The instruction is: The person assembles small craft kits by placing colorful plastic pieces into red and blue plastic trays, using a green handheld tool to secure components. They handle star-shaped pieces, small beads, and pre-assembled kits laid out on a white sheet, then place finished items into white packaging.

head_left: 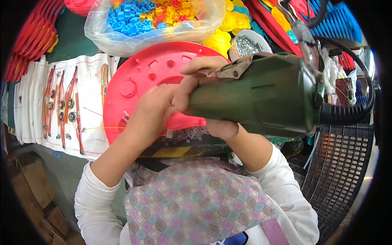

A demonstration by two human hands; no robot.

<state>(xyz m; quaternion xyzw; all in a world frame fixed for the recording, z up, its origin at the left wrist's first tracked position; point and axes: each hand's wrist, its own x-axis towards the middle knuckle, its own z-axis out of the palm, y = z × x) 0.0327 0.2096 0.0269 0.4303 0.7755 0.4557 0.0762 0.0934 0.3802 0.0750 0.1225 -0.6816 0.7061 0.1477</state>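
My right hand (222, 129) is wrapped around a dark green electric screwdriver (261, 92), its body lying across the view with a black cable at the rear. A metal lever runs along the tool's upper side. Beneath it lies a large round red plastic part (126, 73) with holes and raised posts. My left hand (157, 102) is over this part, fingers curled in by the tool's front end. What they pinch is hidden, as is the tool's tip. Thin wires, one of them a yellow wire (104, 128), stick out left of my left wrist.
Beyond the red part sits a clear bag (122, 45) of blue, yellow and red star pieces. A bowl of screws (248, 45) stands behind the tool. On the left, wired speakers (61, 105) lie on white sheets. Small clear pieces (188, 134) lie along the front edge.
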